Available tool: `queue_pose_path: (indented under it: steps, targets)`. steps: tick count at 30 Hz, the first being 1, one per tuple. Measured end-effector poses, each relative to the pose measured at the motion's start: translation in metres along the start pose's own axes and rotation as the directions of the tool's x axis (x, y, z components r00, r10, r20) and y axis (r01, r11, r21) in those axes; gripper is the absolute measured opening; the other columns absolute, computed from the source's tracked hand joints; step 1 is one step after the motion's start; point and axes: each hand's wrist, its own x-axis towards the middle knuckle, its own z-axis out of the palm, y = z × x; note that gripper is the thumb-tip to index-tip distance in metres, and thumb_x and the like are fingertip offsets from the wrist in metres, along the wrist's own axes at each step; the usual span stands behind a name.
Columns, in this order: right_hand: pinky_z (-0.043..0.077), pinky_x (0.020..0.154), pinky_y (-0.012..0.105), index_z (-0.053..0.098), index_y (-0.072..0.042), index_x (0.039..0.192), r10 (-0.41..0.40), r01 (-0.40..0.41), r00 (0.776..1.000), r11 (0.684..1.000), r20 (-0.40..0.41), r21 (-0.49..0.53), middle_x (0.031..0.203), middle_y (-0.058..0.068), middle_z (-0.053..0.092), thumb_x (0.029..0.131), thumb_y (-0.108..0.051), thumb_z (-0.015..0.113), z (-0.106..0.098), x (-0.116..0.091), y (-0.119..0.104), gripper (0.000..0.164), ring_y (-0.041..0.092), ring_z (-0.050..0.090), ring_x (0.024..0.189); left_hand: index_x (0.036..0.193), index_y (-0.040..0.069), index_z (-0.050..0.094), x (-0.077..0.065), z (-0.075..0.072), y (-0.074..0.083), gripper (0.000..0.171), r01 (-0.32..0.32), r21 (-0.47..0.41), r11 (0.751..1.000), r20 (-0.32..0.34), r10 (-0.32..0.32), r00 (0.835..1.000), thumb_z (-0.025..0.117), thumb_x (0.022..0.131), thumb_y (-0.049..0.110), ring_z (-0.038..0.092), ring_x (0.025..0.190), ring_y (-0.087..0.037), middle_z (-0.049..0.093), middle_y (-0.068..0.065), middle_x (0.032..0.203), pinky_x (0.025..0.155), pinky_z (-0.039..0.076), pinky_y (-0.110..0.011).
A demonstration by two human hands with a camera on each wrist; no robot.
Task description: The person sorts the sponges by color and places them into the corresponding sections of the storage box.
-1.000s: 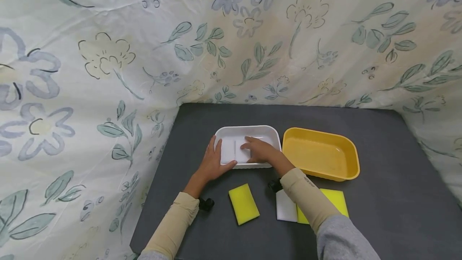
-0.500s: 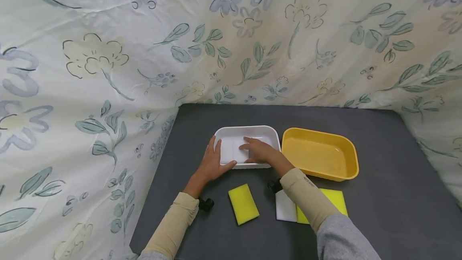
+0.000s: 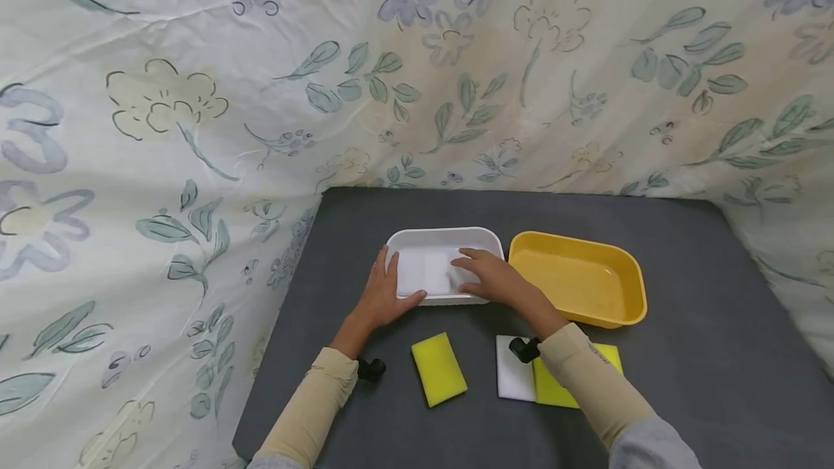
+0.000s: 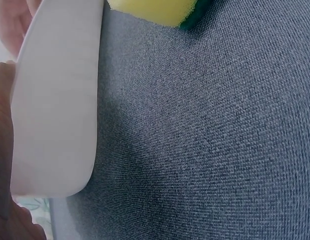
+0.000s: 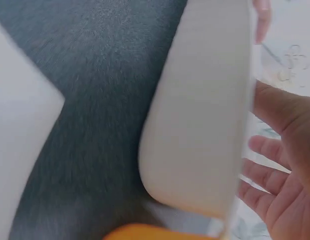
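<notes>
My left hand (image 3: 378, 299) rests at the left end of a white tray (image 3: 478, 234). Its straight fingers lie along the left rim and its thumb touches the front rim. Over the right part of that tray hovers my right hand (image 3: 498, 277), fingers spread and holding nothing. Flat white rectangular pieces (image 3: 417, 273) lie side by side in the tray, hard to make out against its floor. In the right wrist view the right hand's fingers (image 5: 262, 175) show past the tray's wall (image 5: 200, 120).
A yellow tray (image 3: 635, 288) stands at the right. Closer to me lie a yellow sponge (image 3: 439, 369) with a green scouring side, a white rectangular piece (image 3: 511, 378) and another yellow sponge (image 3: 550, 388), partly under my right forearm. A floral cloth (image 3: 260, 93) hangs behind the dark table (image 3: 717, 324).
My right hand has lifted off the white pieces and moved right within the tray, its forearm shifting right too. My left hand stays where it was.
</notes>
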Motion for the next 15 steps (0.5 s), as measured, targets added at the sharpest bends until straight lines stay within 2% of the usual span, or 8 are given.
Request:
queue_pose_path:
  steps: [10,15]
  targets:
    - [0.046,0.099,0.05,0.065,-0.008,0.132,-0.077,0.066,0.985,0.995,-0.152,-0.074,0.139,0.018,0.057,0.084,-0.029,0.083,-0.024,-0.054,-0.006,0.055,0.035,0.055,0.125,0.159,0.003,0.016,0.0,-0.005,0.003,0.105,-0.007,-0.018,1.0,0.004,0.007,1.0,0.065,0.087,0.062,0.014,0.149,-0.04,-0.001,-0.015,0.166,0.114,0.022,-0.059]
    - [0.053,0.087,0.041,0.07,-0.008,0.121,-0.1,0.089,0.982,0.993,-0.163,-0.077,0.118,0.01,0.065,0.081,-0.03,0.086,-0.026,-0.077,-0.01,0.048,0.025,0.061,0.104,0.16,0.004,0.013,0.0,-0.005,0.004,0.107,0.007,-0.016,1.0,0.022,-0.007,1.0,0.064,0.087,0.064,0.012,0.15,-0.037,-0.004,-0.013,0.167,0.115,0.02,-0.057]
